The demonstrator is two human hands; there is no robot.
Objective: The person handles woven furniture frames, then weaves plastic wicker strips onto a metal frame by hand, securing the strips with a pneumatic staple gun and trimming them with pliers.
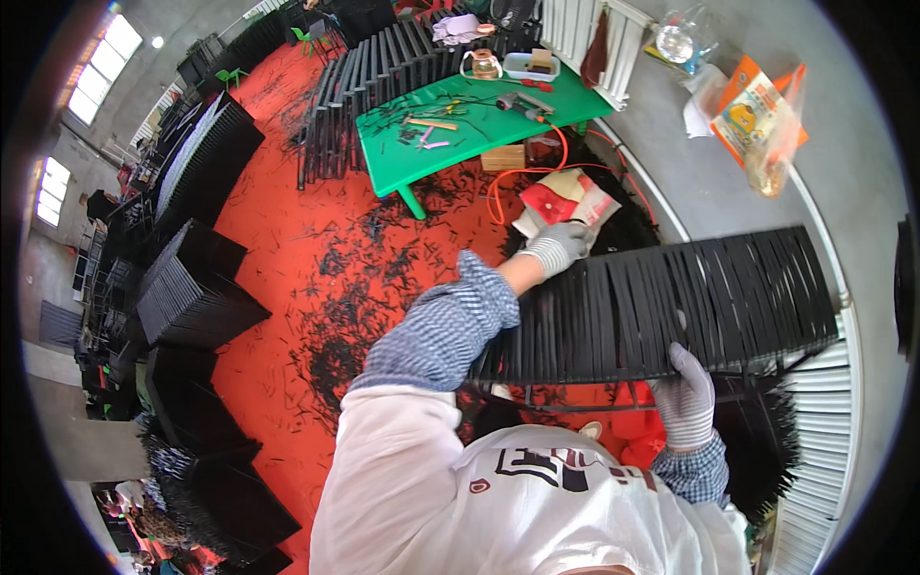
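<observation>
A long black panel (pixel 680 307) of closely set woven strips lies across in front of me, running toward the wall on the right. My right hand (pixel 687 402), in a grey-and-white striped glove, grips its near edge with the thumb on top; the other fingers are hidden beneath. At the panel's far left edge is my left hand (pixel 559 249), gloved the same way, its fingers curled closed. What they hold is too small to make out. Just beyond that hand sits a red-and-white bag (pixel 567 201).
A green table (pixel 412 163) ahead bears a power tool (pixel 522 105), a hammer (pixel 431 124) and loose black strips. An orange cord (pixel 495 196) hangs beside it. Black scraps (pixel 335 355) litter the red floor. Stacked black panels (pixel 201 287) stand left; a radiator (pixel 815 431) is right.
</observation>
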